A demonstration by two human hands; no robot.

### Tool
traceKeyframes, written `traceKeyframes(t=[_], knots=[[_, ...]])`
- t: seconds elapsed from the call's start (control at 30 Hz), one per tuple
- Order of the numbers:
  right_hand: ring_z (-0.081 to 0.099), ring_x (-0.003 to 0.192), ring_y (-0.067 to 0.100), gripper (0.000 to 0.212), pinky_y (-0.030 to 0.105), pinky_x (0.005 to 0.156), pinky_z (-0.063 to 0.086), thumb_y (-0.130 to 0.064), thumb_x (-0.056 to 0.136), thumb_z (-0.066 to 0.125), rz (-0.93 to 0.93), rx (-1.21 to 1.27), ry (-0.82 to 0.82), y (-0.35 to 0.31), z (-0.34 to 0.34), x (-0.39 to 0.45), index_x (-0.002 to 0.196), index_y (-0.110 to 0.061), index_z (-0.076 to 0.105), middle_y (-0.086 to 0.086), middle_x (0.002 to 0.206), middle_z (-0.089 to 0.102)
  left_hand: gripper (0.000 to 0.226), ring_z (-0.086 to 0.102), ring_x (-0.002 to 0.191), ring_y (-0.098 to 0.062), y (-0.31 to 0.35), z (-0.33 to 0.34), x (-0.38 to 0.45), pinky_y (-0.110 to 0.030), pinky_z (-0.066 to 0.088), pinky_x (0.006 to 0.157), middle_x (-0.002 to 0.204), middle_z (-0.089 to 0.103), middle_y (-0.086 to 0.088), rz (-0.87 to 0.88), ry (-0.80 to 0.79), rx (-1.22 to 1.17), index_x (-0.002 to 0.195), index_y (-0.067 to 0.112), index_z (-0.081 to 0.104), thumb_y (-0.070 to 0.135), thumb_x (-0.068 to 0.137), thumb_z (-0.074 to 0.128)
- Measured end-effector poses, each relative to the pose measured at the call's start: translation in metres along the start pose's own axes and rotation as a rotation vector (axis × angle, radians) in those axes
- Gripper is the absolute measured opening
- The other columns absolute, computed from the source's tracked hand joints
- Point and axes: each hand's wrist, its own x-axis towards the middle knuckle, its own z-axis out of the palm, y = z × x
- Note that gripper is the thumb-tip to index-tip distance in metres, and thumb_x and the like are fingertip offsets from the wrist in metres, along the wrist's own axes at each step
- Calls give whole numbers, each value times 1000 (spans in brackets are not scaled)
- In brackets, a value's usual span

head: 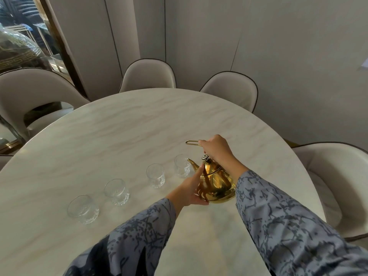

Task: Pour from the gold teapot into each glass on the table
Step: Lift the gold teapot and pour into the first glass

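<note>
Here, pale marble table (119, 124), cream chairs (148, 75) around; both hands' grip closed on gold teapot (216, 184)

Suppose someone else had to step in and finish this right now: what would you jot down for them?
Right hand: gripping the gold teapot by its wire handle, pot tilted.
Left hand: steadying the pot's body and base.
Spout is at the rim of the nearest-right glass, first of four in a row on the table.
Whether that glass holds any liquid is unclear. The other three glasses look empty.
Left: finish this one, then go leftward along the row.
</note>
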Motion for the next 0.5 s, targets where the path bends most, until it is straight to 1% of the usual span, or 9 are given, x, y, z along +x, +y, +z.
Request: traceKeyframes(t=[0.07,0.13,0.27,0.43,0.5], knots=[[56,63,24,41,36,62,48,-36,91,57,4,-18,-4,-3,-2,2,89,4,68,15,82,71,72,57,125,-41,2,2,-3,-49,61,81,149,42,-16,-10,-5,-29,123,21,44,74,77,57],[57,64,23,39,36,63,50,-36,91,57,3,-30,-4,-5,-4,3,92,2,69,15,87,72,74,53,130,-42,3,3,-4,-49,61,81,154,37,-17,-22,-17,-55,125,22,42,74,76,58],[58,66,23,38,37,65,51,-37,91,57,1,-40,4,-9,-8,3,92,0,68,13,88,72,79,55,128,-42,5,5,-6,-49,62,80,152,40,-16,-18,-35,-54,130,21,43,76,75,58],[58,66,24,37,37,64,51,-36,90,57,4,-53,7,-14,-13,0,92,-1,68,14,89,73,94,57,126,-42,5,7,-6,-47,64,67,151,42,-18,-24,-33,-62,139,19,43,78,68,63],[58,65,24,38,36,63,50,-36,90,58,2,-60,6,-15,-15,-2,92,0,69,14,89,73,91,58,124,-41,5,8,-8,-47,64,67,150,43,-17,-16,-41,-59,138,19,45,78,70,61]])
